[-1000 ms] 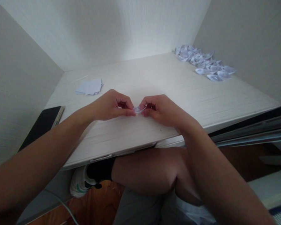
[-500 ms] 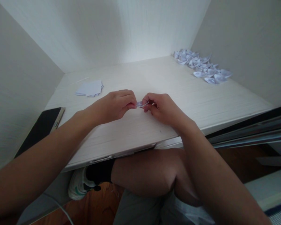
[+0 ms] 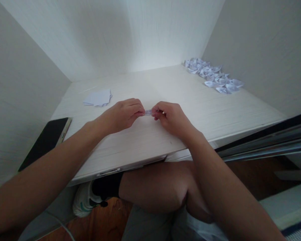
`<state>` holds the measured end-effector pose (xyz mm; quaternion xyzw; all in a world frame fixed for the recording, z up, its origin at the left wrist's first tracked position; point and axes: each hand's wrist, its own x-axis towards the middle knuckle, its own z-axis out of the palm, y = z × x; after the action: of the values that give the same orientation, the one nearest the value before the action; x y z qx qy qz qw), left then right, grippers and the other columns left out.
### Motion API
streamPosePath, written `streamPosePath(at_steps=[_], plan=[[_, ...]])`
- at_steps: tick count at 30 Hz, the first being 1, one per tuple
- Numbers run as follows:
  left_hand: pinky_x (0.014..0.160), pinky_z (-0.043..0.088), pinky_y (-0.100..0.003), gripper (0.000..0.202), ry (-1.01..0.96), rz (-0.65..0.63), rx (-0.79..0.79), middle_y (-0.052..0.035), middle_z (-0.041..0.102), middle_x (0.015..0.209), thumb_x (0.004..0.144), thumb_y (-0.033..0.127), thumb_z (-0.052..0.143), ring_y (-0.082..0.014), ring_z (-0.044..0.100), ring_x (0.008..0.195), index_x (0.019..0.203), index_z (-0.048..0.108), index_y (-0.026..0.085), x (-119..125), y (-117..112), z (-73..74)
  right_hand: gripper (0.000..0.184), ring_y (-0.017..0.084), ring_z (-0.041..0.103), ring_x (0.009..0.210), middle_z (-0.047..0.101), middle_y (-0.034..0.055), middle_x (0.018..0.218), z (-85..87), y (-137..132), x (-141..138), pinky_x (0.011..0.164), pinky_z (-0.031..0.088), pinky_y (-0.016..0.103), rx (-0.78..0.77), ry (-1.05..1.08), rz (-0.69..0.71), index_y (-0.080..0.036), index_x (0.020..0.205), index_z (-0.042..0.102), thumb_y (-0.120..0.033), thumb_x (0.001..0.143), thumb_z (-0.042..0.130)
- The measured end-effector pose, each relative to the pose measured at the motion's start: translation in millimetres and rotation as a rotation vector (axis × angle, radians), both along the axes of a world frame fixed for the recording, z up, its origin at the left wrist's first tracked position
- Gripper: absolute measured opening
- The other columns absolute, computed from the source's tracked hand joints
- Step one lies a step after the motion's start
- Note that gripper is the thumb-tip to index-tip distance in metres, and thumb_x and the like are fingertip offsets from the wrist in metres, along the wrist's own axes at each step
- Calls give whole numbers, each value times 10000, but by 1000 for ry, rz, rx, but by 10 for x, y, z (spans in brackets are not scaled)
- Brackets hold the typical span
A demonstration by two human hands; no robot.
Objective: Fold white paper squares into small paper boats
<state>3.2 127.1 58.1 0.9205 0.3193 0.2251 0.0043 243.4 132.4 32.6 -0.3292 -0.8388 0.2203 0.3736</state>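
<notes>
A small folded piece of white paper is stretched between my two hands, just above the white desk. My left hand pinches its left end between thumb and fingers. At the other end, my right hand grips the paper with thumb and forefinger, the remaining fingers curled. Only a short strip shows between the fingertips; the ends are hidden by my fingers.
A stack of flat white paper sheets lies at the back left. Several folded paper pieces are heaped along the right wall. A dark flat device with a light edge lies at the left. Walls enclose the desk on three sides.
My right hand has come slightly closer to the left, and less of the paper shows between them. The view has shifted a little; both hands keep their pinch.
</notes>
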Motion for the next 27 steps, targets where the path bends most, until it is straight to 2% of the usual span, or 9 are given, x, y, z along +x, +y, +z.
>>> streamPosePath(at_steps=[4, 8, 18, 21, 25, 27], plan=[[751, 556, -306, 199, -157, 41, -81, -63, 816, 911, 988, 341, 666, -192, 744, 789, 910, 773, 192, 30, -6, -90, 213, 155, 633, 776, 722, 33, 821, -5, -14, -20, 756, 452, 279, -32, 8, -16, -158, 880, 714, -6, 872, 564], [650, 523, -264, 189, -282, 137, -171, -27, 813, 791, 928, 375, 746, -164, 724, 674, 847, 798, 212, 55, -8, -139, 200, 157, 628, 760, 733, 28, 799, 8, -19, -35, 752, 447, 283, -77, 0, -56, -167, 874, 725, -29, 879, 581], [716, 506, -312, 132, -33, 116, -106, -45, 786, 817, 910, 250, 668, -191, 706, 725, 825, 758, 204, 37, 9, -16, 218, 157, 619, 726, 742, 34, 771, 31, -12, -64, 733, 434, 290, -84, -57, -70, -157, 850, 754, -27, 860, 580], [690, 511, -308, 132, -129, 159, -241, -41, 784, 789, 894, 284, 686, -187, 700, 708, 824, 758, 198, 67, 0, -53, 198, 159, 621, 730, 740, 29, 764, 32, 2, -37, 739, 435, 294, -128, -46, -75, -160, 845, 747, -39, 851, 590], [600, 532, -285, 212, -500, 181, -597, -53, 787, 736, 838, 385, 769, -174, 704, 646, 827, 748, 175, 145, -17, -174, 105, 156, 616, 694, 720, 22, 720, 24, 34, 0, 715, 440, 296, -228, 29, -75, -159, 812, 724, -111, 864, 647], [592, 557, -280, 240, -635, 185, -678, -64, 794, 729, 795, 393, 823, -173, 722, 635, 822, 749, 167, 185, -29, -218, 88, 149, 607, 672, 712, 15, 702, 13, 46, 1, 696, 440, 293, -255, 69, -62, -162, 798, 718, -129, 860, 665]])
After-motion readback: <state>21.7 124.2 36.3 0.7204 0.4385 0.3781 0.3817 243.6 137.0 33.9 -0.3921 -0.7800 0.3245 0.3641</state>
